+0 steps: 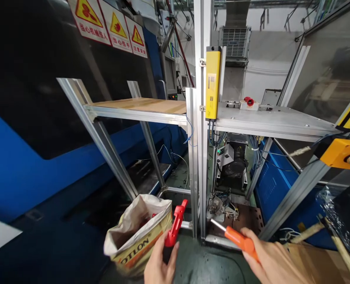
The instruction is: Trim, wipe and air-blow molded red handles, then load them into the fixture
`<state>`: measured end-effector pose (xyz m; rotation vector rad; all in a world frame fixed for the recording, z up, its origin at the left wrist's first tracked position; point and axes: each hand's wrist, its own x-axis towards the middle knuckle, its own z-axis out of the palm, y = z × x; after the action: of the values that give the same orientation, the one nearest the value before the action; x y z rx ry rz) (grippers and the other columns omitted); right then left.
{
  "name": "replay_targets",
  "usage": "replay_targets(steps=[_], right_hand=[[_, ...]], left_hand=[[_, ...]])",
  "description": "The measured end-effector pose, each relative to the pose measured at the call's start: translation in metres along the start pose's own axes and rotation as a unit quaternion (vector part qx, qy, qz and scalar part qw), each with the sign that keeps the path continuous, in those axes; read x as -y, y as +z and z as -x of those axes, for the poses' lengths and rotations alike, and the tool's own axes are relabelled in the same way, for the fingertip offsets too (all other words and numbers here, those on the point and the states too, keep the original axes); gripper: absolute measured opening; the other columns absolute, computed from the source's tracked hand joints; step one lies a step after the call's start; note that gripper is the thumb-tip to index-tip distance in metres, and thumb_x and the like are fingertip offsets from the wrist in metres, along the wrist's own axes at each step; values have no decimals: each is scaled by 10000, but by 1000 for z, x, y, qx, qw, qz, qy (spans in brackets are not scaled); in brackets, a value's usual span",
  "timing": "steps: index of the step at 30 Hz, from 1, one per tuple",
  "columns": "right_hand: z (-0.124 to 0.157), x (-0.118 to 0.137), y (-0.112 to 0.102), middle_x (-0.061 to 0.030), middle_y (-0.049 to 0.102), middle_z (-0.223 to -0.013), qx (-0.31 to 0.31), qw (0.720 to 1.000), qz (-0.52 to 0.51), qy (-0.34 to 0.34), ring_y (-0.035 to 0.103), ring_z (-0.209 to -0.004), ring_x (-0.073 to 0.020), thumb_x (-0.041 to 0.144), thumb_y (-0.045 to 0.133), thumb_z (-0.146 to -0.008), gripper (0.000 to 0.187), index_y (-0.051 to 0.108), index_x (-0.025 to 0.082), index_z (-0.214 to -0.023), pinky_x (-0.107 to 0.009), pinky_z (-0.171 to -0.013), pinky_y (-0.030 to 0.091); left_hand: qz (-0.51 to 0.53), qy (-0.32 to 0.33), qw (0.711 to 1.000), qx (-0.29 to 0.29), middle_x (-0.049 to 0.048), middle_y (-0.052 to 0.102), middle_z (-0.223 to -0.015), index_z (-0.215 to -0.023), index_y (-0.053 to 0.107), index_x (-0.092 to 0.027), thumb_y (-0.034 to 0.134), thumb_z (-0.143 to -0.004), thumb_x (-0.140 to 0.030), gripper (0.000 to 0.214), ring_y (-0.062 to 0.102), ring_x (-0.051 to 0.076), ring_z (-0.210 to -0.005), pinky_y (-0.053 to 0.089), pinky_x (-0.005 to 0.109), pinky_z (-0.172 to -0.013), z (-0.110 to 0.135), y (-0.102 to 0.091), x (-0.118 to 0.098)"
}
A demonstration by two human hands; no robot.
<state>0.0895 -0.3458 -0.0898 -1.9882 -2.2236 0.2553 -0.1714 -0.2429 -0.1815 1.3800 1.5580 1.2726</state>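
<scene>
I observe my left hand [158, 262] closed around a red tool [175, 225], held upright just beside an open paper sack [133, 236] on the floor. My right hand [269, 260] grips an orange-handled screwdriver [236, 238], tip pointing toward the aluminium frame post [201, 157].

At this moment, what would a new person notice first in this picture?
Low in the middle, the left hand holds a red tool beside an open paper sack, and the right hand holds an orange-handled screwdriver. Above them stands a yellow sensor bar on an aluminium post. Red and yellow warning signs hang on the dark machine wall at upper left.
</scene>
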Motion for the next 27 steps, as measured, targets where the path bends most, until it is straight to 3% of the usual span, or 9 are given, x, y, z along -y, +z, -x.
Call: replay_targets(steps=[3,7,11,13,15,19,22,25,27], right_hand=[[-12,14,-13,29,749,-632,47,994,38,-87,673,-431,-230,289,553,-844,378,587,310,-1220,-251,-351,321],[-21,26,-22,-4,762,-716,11,994,89,-61,709,-535,-243,202,518,-872,320,593,250,-1179,-266,-402,323],[-23,29,-18,38,706,-557,57,982,73,-166,633,-389,-216,268,588,-848,292,589,230,-1138,-282,-353,198],[-24,30,-18,12,728,-625,14,988,87,-128,670,-466,-227,246,548,-876,281,574,215,-1154,-279,-387,231],[-25,33,-20,-13,737,-663,-5,989,108,-102,687,-507,-245,222,530,-878,268,579,202,-1141,-283,-405,242],[-26,40,-28,19,713,-572,97,976,99,-167,652,-419,-241,288,619,-841,305,596,230,-1140,-284,-374,177],[-27,44,-34,-23,754,-716,68,990,93,-84,709,-565,-243,204,554,-897,335,553,202,-1232,-273,-417,228],[-29,48,-39,-23,755,-707,164,972,98,-139,705,-551,-266,238,630,-854,340,588,220,-1192,-286,-409,192],[-31,51,-43,-28,758,-732,169,970,103,-139,712,-586,-273,247,603,-879,333,578,221,-1210,-290,-427,194]], left_hand=[[-2,-3,1000,-1,101,714,-1151,-1052,645,-227,707,-629,-493,503,588,379,-1162,387,484,-1057,0,-4,-2],[9,-13,1000,2,127,633,-1281,-1136,568,-232,694,-664,-489,552,547,371,-1212,332,506,-1085,1,-7,-9],[59,-36,998,11,144,619,-1278,-1164,490,-228,731,-652,-464,614,521,344,-1245,263,488,-1129,6,-7,-16],[104,-63,992,16,127,668,-1173,-1155,482,-232,756,-633,-476,639,552,342,-1206,271,493,-1128,8,-7,-19],[163,-106,981,22,110,680,-1116,-1147,483,-242,775,-611,-509,667,607,355,-1122,384,515,-1054,11,-9,-21],[302,-223,927,28,82,689,-1076,-1133,527,-227,776,-649,-422,578,703,318,-902,586,444,-792,13,-15,-28],[386,-302,872,9,93,715,-948,-1070,570,-144,624,-812,-205,270,723,227,-809,608,337,-757,14,-21,-31],[447,-363,818,5,123,711,-833,-1092,564,-68,453,-903,-97,221,714,180,-708,614,267,-626,16,-29,-31],[488,-398,776,29,113,691,-783,-1126,559,-43,391,-938,-101,259,658,117,-567,553,174,-465,19,-34,-30]])
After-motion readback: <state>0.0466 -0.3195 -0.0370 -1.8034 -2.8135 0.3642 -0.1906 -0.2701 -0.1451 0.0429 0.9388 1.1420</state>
